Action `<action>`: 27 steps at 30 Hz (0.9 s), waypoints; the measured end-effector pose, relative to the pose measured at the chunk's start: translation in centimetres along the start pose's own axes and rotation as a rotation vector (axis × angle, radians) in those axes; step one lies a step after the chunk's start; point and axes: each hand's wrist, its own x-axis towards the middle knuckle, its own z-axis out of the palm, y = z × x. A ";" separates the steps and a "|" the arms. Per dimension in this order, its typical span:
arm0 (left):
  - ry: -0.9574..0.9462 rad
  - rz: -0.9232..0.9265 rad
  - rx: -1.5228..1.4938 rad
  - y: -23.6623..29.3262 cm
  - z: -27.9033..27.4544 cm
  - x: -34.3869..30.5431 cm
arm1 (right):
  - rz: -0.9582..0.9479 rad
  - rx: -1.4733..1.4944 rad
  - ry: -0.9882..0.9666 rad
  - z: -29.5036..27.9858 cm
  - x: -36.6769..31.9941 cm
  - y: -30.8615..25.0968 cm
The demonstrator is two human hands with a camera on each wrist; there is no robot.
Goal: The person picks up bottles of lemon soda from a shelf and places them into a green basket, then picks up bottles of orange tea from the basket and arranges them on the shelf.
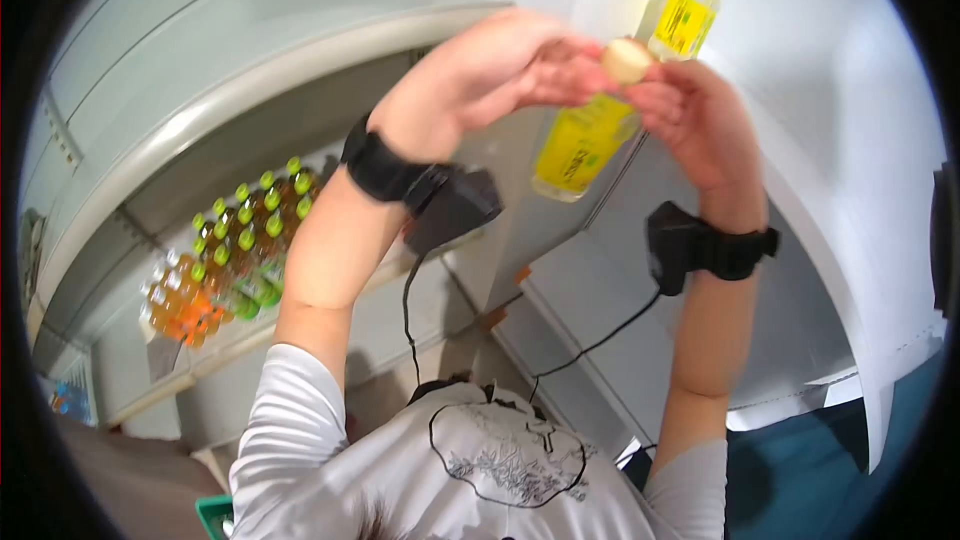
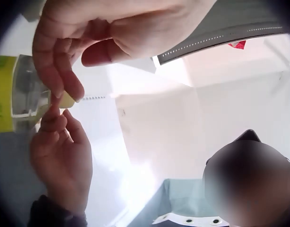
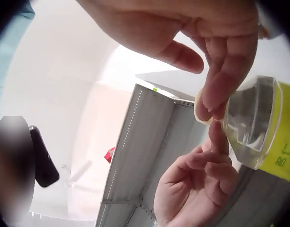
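the bottle (image 1: 580, 145) is held up in the air in front of the person, between the two raised hands. its long axis is slanted: the base points down to the left, and the cap (image 1: 627, 60) points up to the right. the left hand (image 1: 490, 75) comes from the left and pinches the cap with curled fingertips. the right hand (image 1: 700, 120) comes from the right and pinches the same cap. no hand touches the body of the bottle.

the head view shows the whole bottle and both forearms. each wrist view shows only the neck end, very near. there the shoulder is clear plastic, which the head view does not show well. in the right wrist view, one finger of the left hand stands up against the neck.

the bottle has a bright yellow label with small print, and its cap is pale cream.

far to the left, green-capped bottles (image 1: 240, 240) stand in rows on a lower shelf (image 1: 250, 335). at the upper right, just beyond the hands, stands a second yellow bottle (image 1: 685, 12).
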 end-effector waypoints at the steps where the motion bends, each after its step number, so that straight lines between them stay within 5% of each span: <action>1: -0.039 0.028 -0.005 1.9 0.5 2.1 | -0.073 -0.030 0.022 -0.3 0.6 -2.1; 2: -0.079 0.042 -0.011 3.5 1.4 3.9 | -0.095 -0.019 -0.107 -2.1 1.9 -4.5; 4: -0.067 0.174 0.040 6.1 3.8 6.8 | -0.195 -0.029 0.049 -2.7 1.9 -8.7; 6: -0.334 0.146 -0.056 8.0 3.3 13.3 | -0.279 -0.167 0.205 -3.3 2.7 -11.3; 11: -0.352 0.015 0.000 10.4 7.5 17.3 | -0.351 -0.405 0.479 -7.0 3.8 -16.2; 16: -0.391 -0.037 -0.038 8.2 8.0 22.4 | -0.345 -0.492 0.697 -8.1 6.3 -15.1; 27: -0.222 -0.037 0.000 4.2 8.7 26.7 | -0.267 -0.430 0.662 -12.8 7.4 -12.9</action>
